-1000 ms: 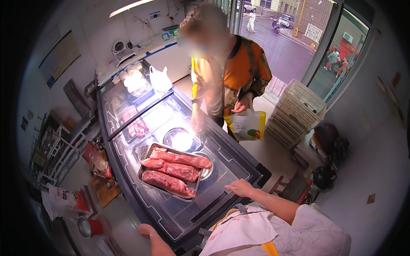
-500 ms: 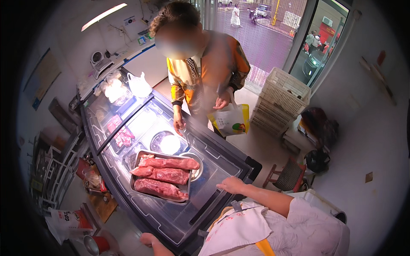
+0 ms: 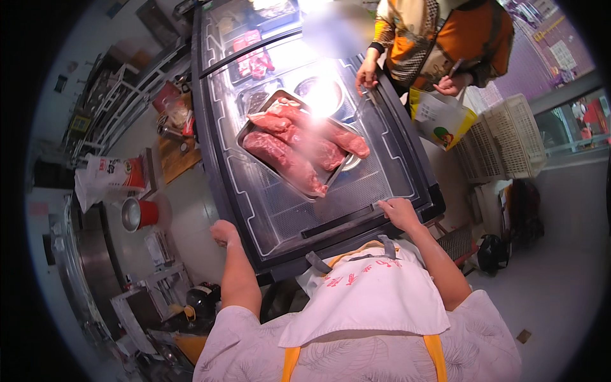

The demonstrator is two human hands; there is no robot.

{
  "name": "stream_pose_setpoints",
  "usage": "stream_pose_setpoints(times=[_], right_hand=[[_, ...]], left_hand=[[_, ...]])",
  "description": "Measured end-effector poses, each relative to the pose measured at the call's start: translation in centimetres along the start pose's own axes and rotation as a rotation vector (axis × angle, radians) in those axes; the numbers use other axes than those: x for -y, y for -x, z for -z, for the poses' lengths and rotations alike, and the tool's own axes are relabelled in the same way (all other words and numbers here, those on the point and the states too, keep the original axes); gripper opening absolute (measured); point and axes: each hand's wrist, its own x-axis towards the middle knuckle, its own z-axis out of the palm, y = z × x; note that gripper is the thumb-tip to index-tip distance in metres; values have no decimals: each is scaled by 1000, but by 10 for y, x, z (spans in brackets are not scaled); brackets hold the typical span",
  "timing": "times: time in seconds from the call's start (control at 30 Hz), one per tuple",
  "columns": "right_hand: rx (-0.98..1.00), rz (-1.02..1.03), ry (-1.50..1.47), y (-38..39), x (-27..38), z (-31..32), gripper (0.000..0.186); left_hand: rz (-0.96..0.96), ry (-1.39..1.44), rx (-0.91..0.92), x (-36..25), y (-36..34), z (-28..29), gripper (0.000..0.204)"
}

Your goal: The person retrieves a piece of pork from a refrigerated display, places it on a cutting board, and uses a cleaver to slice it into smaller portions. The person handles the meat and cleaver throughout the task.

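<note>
Meat [image 3: 302,141] lies in tray [image 3: 273,171] atop freezer [image 3: 273,223]; right hand [image 3: 399,213] at edge, left hand [image 3: 223,233] alongside; fingers curled, can't tell grip.

White apron [image 3: 369,309] with yellow straps [image 3: 435,356]

A red bowl [image 3: 149,213] near a white-and-red sack [image 3: 105,175]; a wooden board [image 3: 173,160], pale stacked crates [image 3: 519,137].

Hard white glare burns out the top centre of the frame and flares again over the display case [image 3: 372,184], veiling part of the meat [image 3: 277,156] in haze. A soft blur smears the top centre; purplish light tints the doorway [image 3: 525,32] at upper right. Straight edges bend, and black swallows the corners.
</note>
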Motion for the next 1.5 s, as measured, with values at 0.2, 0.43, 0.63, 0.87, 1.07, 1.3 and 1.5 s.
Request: stream_pose_setpoints(times=[0.2,0.43,0.63,0.87,1.07,1.3,1.5], right_hand=[[57,-338,-429,0,-14,-3,53],[111,-414,-616,-15,-18,-16,49],[130,-386,-573,-35,-22,-22,51],[130,-379,-541,-40,-28,-34,50],[142,-384,-525,-42,-25,-30,51],[159,-363,-470,-39,-28,-35,51],[-22,-29,-120,-50,-21,-52,41]], left_hand=[[-193,-120,-77,37,-11,-6,31],[-233,-258,-13,16,3,7,29],[31,14,23,0,10,17,32],[-91,-82,59,8,7,13,37],[106,81,51,-11,17,21,40],[91,94,75,-7,20,29,42],[99,86,86,5,18,26,40]])
